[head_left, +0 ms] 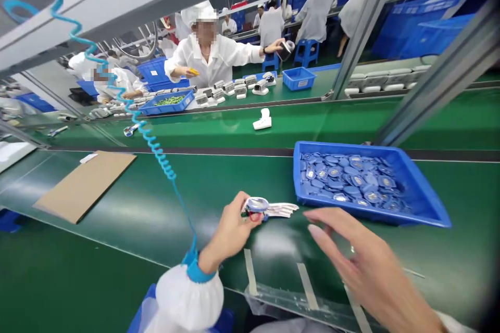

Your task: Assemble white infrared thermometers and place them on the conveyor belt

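Note:
My left hand (230,229) is closed around a small white-and-blue device part (257,205) with an oval end, held just above the green work surface. Bits of red and green show on its underside, and a pale, ridged tail (282,210) points right from it. My right hand (359,260) is off to the right of that tail, thumb and fingers apart with nothing between them. Beyond my right hand stands a blue tray (427,192) holding many flat blue oval pieces (351,177). A blue wrist strap (197,269) circles my left wrist.
A coiled blue cord (156,151) hangs down to my left wrist. Brown cardboard (86,182) lies at left. On the conveyor belt (219,132) beyond sits a white part (263,119). A co-worker (211,57) stands across, near white housings (234,87). Metal posts (363,26) frame the bench.

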`<state>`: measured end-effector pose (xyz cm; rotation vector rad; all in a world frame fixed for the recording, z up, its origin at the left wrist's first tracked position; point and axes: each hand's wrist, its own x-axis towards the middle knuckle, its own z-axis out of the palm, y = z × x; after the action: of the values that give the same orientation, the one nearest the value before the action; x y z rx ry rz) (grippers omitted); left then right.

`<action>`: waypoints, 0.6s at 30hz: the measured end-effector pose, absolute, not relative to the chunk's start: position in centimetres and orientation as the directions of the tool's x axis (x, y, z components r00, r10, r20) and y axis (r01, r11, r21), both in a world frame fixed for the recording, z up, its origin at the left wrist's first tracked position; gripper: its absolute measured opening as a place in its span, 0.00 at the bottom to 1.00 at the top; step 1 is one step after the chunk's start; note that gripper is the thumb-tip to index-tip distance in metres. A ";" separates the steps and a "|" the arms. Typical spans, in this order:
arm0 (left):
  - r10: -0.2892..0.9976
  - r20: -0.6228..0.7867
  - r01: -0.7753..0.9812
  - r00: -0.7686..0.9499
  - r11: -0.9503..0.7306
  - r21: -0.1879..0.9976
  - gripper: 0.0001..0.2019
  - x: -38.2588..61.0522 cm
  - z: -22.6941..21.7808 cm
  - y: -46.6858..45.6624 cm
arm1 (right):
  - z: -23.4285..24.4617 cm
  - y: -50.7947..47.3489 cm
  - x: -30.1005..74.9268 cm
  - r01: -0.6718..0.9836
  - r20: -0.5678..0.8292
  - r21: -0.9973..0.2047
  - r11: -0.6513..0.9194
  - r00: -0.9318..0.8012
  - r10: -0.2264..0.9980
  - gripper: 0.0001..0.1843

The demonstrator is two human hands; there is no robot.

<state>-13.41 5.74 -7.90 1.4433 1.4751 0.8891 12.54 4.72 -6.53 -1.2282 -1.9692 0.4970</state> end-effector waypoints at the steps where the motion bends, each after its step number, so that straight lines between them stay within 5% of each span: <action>1: 0.996 -0.073 0.360 0.060 0.047 0.932 0.08 -12.4 -7.4 4.9 | -6.0 5.0 11.5 0.556 0.372 -0.689 0.464 -0.279 0.886 0.11; 4: 0.992 -0.041 0.333 0.116 0.000 0.943 0.06 -10.0 -5.9 2.7 | -4.6 5.0 9.6 0.498 0.330 -0.731 0.467 -0.341 0.880 0.08; 7: 0.983 -0.002 0.362 0.181 -0.065 0.930 0.02 -8.4 -5.1 1.3 | -3.6 3.5 9.7 0.570 0.352 -0.639 0.517 -0.381 0.855 0.13; 9: 0.977 0.074 0.477 0.201 -0.164 0.863 0.08 -7.6 -4.8 1.0 | -2.7 2.0 10.4 0.637 0.412 -0.554 0.537 -0.350 0.841 0.16; 13: 0.976 0.217 0.739 -0.020 -0.132 0.661 0.14 -7.4 -4.7 1.8 | -1.8 0.3 12.9 0.714 0.445 -0.505 0.484 -0.265 0.855 0.17; 16: 0.975 0.163 0.627 -0.153 -0.031 0.779 0.09 -8.7 -4.7 2.4 | -4.5 0.8 15.4 0.801 0.348 -0.518 0.300 -0.123 0.929 0.14; 18: 0.978 0.112 0.501 -0.174 -0.010 0.865 0.14 -9.9 -4.9 2.1 | -7.5 1.2 17.0 0.849 0.262 -0.498 0.177 -0.047 0.964 0.11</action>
<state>-9.90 2.13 -4.95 1.5383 1.7180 1.1142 17.05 1.20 -7.48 -1.7003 -1.9242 0.2808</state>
